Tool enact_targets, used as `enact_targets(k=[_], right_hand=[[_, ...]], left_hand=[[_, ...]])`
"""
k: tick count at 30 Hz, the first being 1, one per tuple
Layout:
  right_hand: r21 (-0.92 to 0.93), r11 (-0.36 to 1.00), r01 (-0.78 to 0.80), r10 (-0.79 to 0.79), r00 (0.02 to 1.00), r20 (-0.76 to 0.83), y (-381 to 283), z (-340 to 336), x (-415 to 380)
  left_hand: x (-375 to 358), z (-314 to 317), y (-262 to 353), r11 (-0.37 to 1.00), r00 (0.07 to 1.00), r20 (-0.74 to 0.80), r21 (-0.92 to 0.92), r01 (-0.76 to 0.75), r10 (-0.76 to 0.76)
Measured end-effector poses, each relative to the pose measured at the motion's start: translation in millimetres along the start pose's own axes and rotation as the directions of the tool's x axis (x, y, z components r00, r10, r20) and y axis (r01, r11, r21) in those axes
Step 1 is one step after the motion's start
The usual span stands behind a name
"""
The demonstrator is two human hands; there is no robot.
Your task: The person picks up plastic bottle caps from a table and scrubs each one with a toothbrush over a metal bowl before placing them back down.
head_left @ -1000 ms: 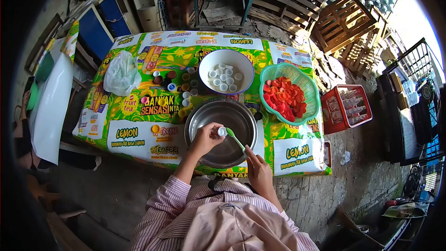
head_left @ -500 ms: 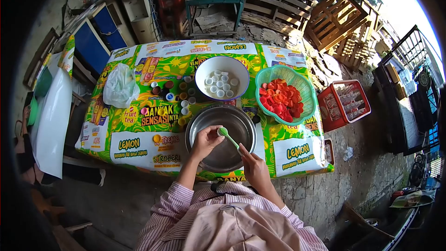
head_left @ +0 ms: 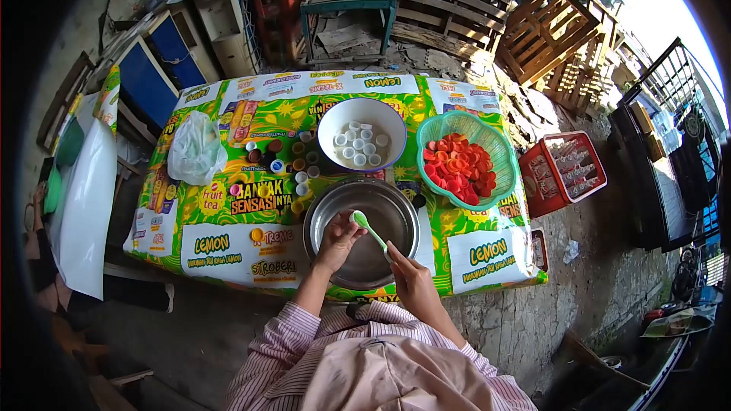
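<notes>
My right hand (head_left: pixel 410 270) grips a green-and-white toothbrush (head_left: pixel 373 232) by its lower handle, with the head pointing up and left. My left hand (head_left: pixel 339 242) pinches a small white bottle cap (head_left: pixel 353 218), mostly hidden behind the brush head and fingers. Both hands are over a metal basin (head_left: pixel 413 221) at the table's front edge. Behind the basin stands a white bowl (head_left: pixel 331 118) with a purple rim, holding several white caps (head_left: pixel 359 144). To its right, a green plastic basket (head_left: pixel 496 137) contains a heap of red caps (head_left: pixel 457 171).
Loose caps (head_left: pixel 276 165) of mixed colours lie left of the bowls on the printed table cover (head_left: pixel 213 217). A plastic bag (head_left: pixel 196 148) sits farther left. Beyond the table's right edge is a red crate (head_left: pixel 544 179). Wooden pallets (head_left: pixel 449 4) lean at the back.
The brush head and my left fingers have shifted slightly left, and the brush has turned a little in my right hand. Both hands keep their hold; the view has tilted slightly.
</notes>
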State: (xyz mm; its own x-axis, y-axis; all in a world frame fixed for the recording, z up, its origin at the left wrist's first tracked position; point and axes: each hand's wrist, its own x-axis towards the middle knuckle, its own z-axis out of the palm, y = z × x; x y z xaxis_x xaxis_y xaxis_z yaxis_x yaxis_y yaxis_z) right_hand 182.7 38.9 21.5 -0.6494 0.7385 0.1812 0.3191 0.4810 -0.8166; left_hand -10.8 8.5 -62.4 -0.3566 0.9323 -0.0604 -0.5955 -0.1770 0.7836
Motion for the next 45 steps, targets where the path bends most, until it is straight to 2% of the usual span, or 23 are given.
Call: enact_targets(k=[5, 7, 11, 13, 17, 19, 22, 28, 31, 35, 37, 38, 41, 42, 45], right_hand=[[-0.015, 0.998, -0.066, 0.067, 0.998, 0.012, 1.5, -0.4, 2.6], [0.027, 1.0, -0.013, 0.013, 1.0, -0.025, 1.3, 6.8, -1.1], [0.088, 0.996, -0.008, 0.012, 0.999, -0.053, 5.8, 9.1, -1.5], [-0.113, 0.988, -0.101, 0.102, 0.995, 0.005, 5.0, 0.6, 1.6], [-0.167, 0.982, -0.093, 0.087, 0.995, -0.044, -3.8, 0.3, 0.2], [-0.175, 0.982, -0.07, 0.064, 0.997, -0.036, 0.4, 4.3, -3.5], [-0.184, 0.98, -0.07, 0.064, 0.997, -0.037, 5.7, 3.7, -3.1], [-0.181, 0.981, -0.077, 0.073, 0.997, -0.028, 5.7, 5.6, -4.9], [-0.153, 0.986, -0.069, 0.06, 0.996, -0.063, 12.5, 7.5, -4.7], [-0.136, 0.988, -0.074, 0.073, 0.997, -0.018, 10.3, 9.7, -7.1], [-0.063, 0.997, -0.047, 0.043, 0.997, -0.063, 15.9, 15.1, -6.5], [-0.084, 0.99, -0.112, 0.11, 0.993, -0.029, 18.6, 13.2, -7.2], [-0.042, 0.987, -0.153, 0.153, 0.988, 0.002, 9.0, 4.7, -5.7], [-0.017, 0.996, -0.087, 0.086, 0.996, -0.011, 11.8, 6.2, -7.2], [-0.066, 0.997, -0.038, 0.038, 0.999, -0.006, 10.0, 7.0, -8.0]], left_hand=[[1.3, -0.9, -3.3, 0.999, 0.999, 0.01, -0.008, 0.035, -0.035], [2.8, -0.1, -4.3, 1.0, 1.0, 0.005, -0.026, 0.001, -0.001], [2.3, -0.4, -4.8, 1.0, 1.0, -0.008, -0.012, 0.013, -0.013], [1.3, -3.1, -7.4, 0.998, 0.998, 0.023, -0.019, 0.062, -0.062], [0.6, 5.6, -1.5, 0.987, 0.993, 0.017, -0.107, 0.119, -0.118], [-1.4, 11.5, 4.4, 0.985, 0.987, -0.042, -0.08, 0.15, -0.153], [0.5, -0.9, 0.1, 0.989, 0.989, -0.004, 0.014, 0.149, -0.149], [-4.3, -5.7, -4.5, 0.985, 0.985, -0.023, -0.036, 0.172, -0.172], [-7.3, -8.4, -2.0, 0.982, 0.981, -0.055, -0.023, 0.188, -0.189], [-10.0, -4.8, 4.9, 0.98, 0.976, -0.081, 0.004, 0.201, -0.2], [-9.3, -3.3, 5.7, 0.982, 0.981, -0.065, 0.025, 0.186, -0.184], [-9.9, -3.9, 5.8, 0.983, 0.984, -0.057, 0.06, 0.172, -0.168], [-12.4, -3.6, 7.6, 0.981, 0.989, -0.049, 0.129, 0.147, -0.142], [-14.2, -1.7, 8.7, 0.981, 0.989, -0.05, 0.128, 0.148, -0.143], [-13.3, 1.8, 11.9, 0.982, 0.99, -0.032, 0.129, 0.137, -0.134]])
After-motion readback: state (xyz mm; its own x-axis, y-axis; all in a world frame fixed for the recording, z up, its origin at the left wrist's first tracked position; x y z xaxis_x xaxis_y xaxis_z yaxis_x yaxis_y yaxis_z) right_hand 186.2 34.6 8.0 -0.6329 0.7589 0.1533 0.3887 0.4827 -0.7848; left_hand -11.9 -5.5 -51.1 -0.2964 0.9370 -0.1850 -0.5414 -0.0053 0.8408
